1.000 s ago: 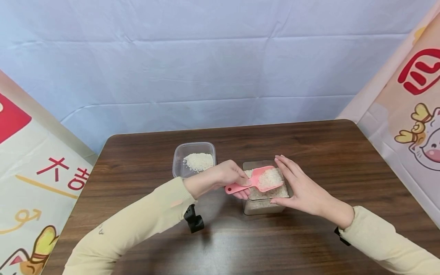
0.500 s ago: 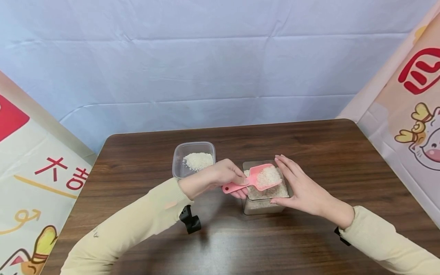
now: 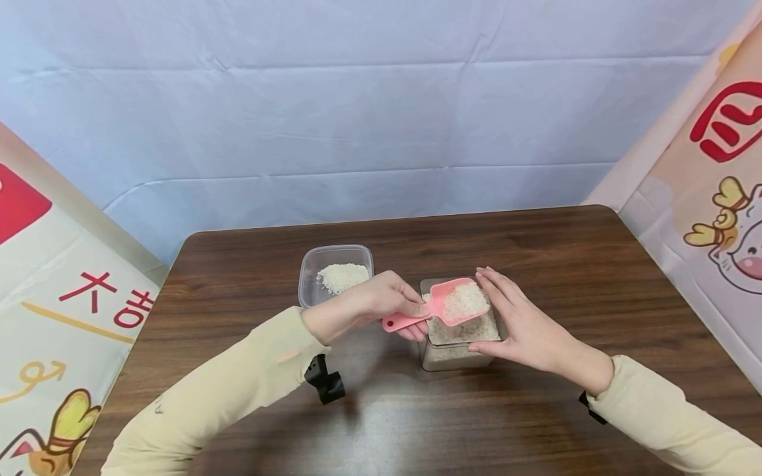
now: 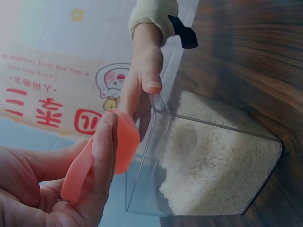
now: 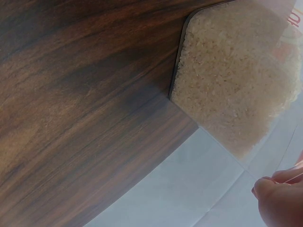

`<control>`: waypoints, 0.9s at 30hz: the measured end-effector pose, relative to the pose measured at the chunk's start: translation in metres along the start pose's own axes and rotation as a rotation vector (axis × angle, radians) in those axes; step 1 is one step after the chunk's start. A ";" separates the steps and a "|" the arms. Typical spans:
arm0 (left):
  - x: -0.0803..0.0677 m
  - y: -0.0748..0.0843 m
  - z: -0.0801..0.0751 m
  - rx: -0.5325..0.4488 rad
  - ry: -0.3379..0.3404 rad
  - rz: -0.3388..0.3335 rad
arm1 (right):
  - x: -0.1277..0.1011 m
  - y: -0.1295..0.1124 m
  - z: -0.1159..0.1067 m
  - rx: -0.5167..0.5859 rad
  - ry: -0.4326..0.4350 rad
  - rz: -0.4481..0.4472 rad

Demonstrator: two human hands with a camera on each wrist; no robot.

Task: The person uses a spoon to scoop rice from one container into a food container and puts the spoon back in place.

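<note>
My left hand (image 3: 387, 297) pinches the handle of a pink scoop (image 3: 437, 301), fingers and thumb closed round it. A heap of white rice (image 3: 466, 301) lies in the scoop's bowl, which is held over a clear, straight-sided container (image 3: 455, 357). Loose rice (image 4: 218, 165) fills much of that container, as its transparent walls show in both wrist views. My right hand (image 3: 526, 327) holds the container's right side, thumb at the near corner of the rim and fingers along the far part. In the left wrist view the scoop (image 4: 125, 142) is seen edge-on.
A shallow clear plastic tub (image 3: 309, 281) with a small pile of rice (image 3: 343, 277) stands to the left, behind my left forearm. Both stand on a dark wooden table (image 3: 536, 251). A pale cloth backdrop (image 3: 381, 119) hangs beyond the far edge, with printed banners (image 3: 729, 218) at the sides.
The loaded scoop and my left hand have shifted slightly up and left in the head view, uncovering more rice in the container. My right hand has stayed at the container's rim.
</note>
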State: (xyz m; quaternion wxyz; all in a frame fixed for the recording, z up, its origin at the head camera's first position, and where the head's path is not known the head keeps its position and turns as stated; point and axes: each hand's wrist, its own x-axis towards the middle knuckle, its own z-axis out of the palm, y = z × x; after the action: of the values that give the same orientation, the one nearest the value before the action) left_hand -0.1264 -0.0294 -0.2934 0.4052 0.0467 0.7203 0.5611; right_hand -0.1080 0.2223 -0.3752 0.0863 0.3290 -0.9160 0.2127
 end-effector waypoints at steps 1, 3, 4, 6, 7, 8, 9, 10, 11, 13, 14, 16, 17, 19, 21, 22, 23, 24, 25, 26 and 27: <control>-0.001 0.000 -0.001 0.002 -0.001 0.006 | 0.000 0.000 0.000 0.001 0.000 0.000; -0.002 0.000 -0.002 0.000 -0.002 0.012 | 0.000 0.000 0.000 0.002 0.001 0.001; -0.002 0.000 -0.003 0.000 -0.002 0.015 | 0.000 0.000 0.000 0.004 0.002 0.000; -0.003 0.000 -0.004 -0.003 -0.005 0.024 | 0.001 0.000 0.001 0.006 0.004 0.000; -0.003 0.000 -0.004 -0.005 -0.009 0.027 | 0.001 0.000 0.001 0.007 0.005 -0.001; -0.004 0.001 -0.005 -0.009 -0.012 0.030 | 0.001 0.000 0.001 0.009 0.006 -0.001; -0.004 0.001 -0.006 -0.011 -0.013 0.034 | 0.001 0.000 0.001 0.011 0.006 -0.001; -0.005 0.001 -0.006 -0.014 -0.015 0.038 | 0.001 0.000 0.001 0.013 0.006 -0.001; -0.005 0.001 -0.007 -0.019 -0.016 0.042 | 0.001 0.000 0.001 0.014 0.005 0.001; -0.006 0.001 -0.008 -0.027 -0.018 0.049 | 0.001 0.000 0.001 0.018 0.001 0.005; -0.007 0.001 -0.008 -0.029 -0.018 0.053 | 0.001 0.000 0.001 0.019 -0.001 0.007; -0.008 0.001 -0.009 -0.037 -0.019 0.059 | 0.002 0.000 0.001 0.020 -0.004 0.011; -0.009 0.002 -0.010 -0.040 -0.019 0.062 | 0.002 0.000 0.001 0.021 -0.006 0.013; -0.009 0.002 -0.011 -0.041 -0.024 0.068 | 0.002 0.000 0.001 0.021 -0.007 0.015; -0.010 0.001 -0.013 -0.046 -0.025 0.072 | 0.002 0.000 0.001 0.020 -0.006 0.016; -0.011 0.001 -0.014 -0.047 -0.026 0.075 | 0.002 0.000 0.002 0.021 -0.005 0.016; -0.011 0.001 -0.015 -0.048 -0.027 0.078 | 0.002 0.000 0.002 0.020 -0.005 0.015; -0.012 0.000 -0.016 -0.050 -0.029 0.082 | 0.003 0.000 0.002 0.019 -0.002 0.012; -0.013 0.000 -0.017 -0.055 -0.028 0.085 | 0.003 0.000 0.002 0.017 0.000 0.009; -0.013 0.000 -0.018 -0.060 -0.027 0.088 | 0.003 0.000 0.003 0.015 0.003 0.005; -0.014 -0.001 -0.019 -0.064 -0.028 0.092 | 0.003 0.000 0.003 0.014 0.006 0.001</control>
State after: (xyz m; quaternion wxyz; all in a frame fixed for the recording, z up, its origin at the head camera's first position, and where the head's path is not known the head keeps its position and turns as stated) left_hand -0.1288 -0.0510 -0.2858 0.3902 0.0745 0.6935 0.6011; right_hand -0.1101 0.2196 -0.3771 0.0866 0.3284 -0.9145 0.2200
